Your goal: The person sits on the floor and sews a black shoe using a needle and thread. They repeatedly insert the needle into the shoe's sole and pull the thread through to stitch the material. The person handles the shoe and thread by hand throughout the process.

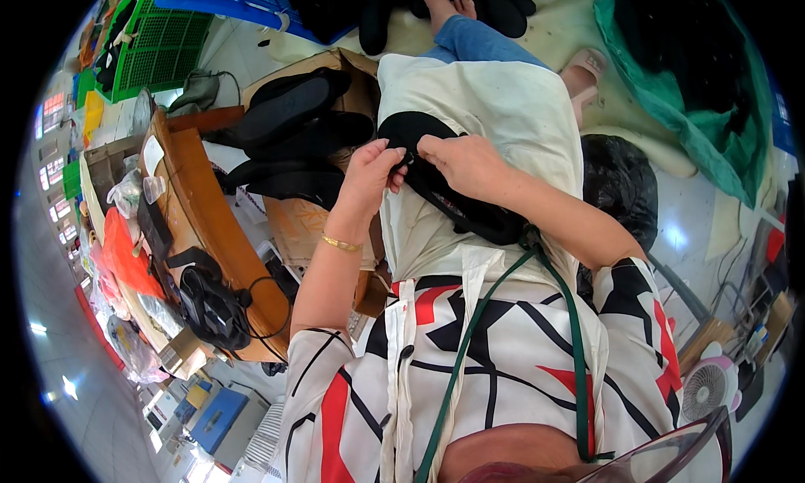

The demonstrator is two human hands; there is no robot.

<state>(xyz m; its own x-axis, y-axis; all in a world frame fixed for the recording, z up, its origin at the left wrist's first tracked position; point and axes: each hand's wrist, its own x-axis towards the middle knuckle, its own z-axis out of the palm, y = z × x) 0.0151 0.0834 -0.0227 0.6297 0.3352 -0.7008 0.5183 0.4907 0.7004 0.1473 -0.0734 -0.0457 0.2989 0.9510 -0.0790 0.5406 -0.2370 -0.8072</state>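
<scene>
A black cloth shoe (pixel 478 219) lies across my lap on a cream apron (pixel 520 106), its wide end away from me to the left and its other end toward my waist. At its far left edge, my left hand (pixel 375 166) has thumb and fingers pinched on the black material. Just to the right, my right hand (pixel 466 161) pinches the same part, its fingertips close to the left ones. Whether a needle or thread is between the fingers is too small to tell. A green cord (pixel 470 328) hangs from my neck down to near the shoe.
Several black shoes (pixel 289 114) sit in a cardboard box (pixel 314 240) at my left, beside a wooden table (pixel 226 240). A green sack (pixel 713 160) of black items stands far right, near a black plastic bag (pixel 620 189). Green (pixel 159 47) and blue crates (pixel 235 1) stand far left.
</scene>
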